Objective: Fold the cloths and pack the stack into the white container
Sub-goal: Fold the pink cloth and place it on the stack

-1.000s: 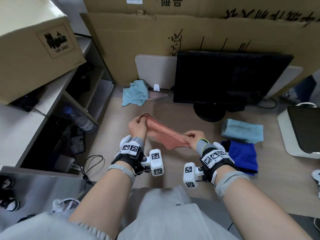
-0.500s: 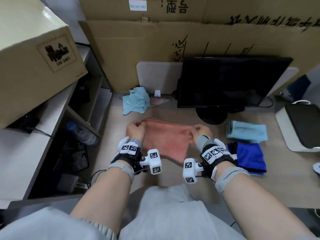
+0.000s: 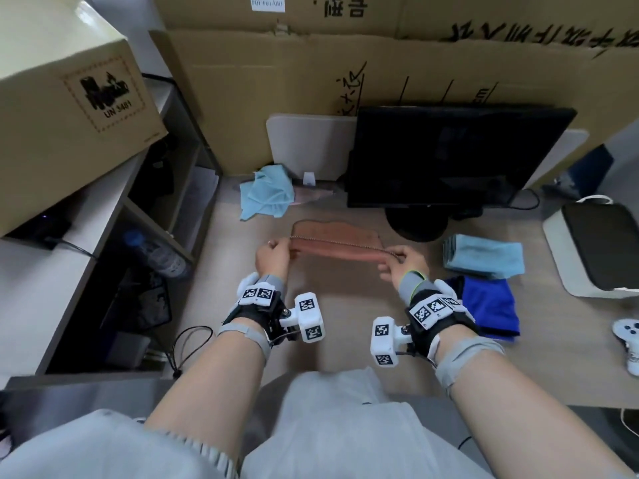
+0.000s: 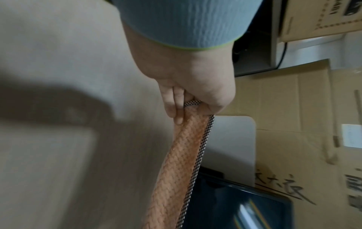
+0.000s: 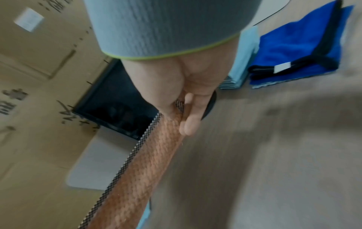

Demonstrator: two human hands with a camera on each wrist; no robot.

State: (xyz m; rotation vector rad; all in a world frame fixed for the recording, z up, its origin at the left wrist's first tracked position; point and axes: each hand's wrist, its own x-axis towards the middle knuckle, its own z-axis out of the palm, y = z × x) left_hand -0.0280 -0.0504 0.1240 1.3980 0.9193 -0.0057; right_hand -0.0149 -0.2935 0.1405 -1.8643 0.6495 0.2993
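Note:
An orange cloth with a checkered hem is stretched between my hands over the desk, its far part draped on the wood. My left hand pinches its left corner, my right hand pinches the right corner. The left wrist view shows fingers curled round the orange cloth; the right wrist view shows the same grip on the cloth. A folded light blue cloth and a folded dark blue cloth lie to the right. A white container with a dark inside stands at far right.
A crumpled light blue cloth lies at the back left. A black monitor on its round stand is behind the cloth. Cardboard sheets line the back, a shelf unit with a box stands left. A white controller lies at the right edge.
Both hands have moved apart and lowered the orange cloth; its far part now lies on the desk while the near hem is held taut between them.

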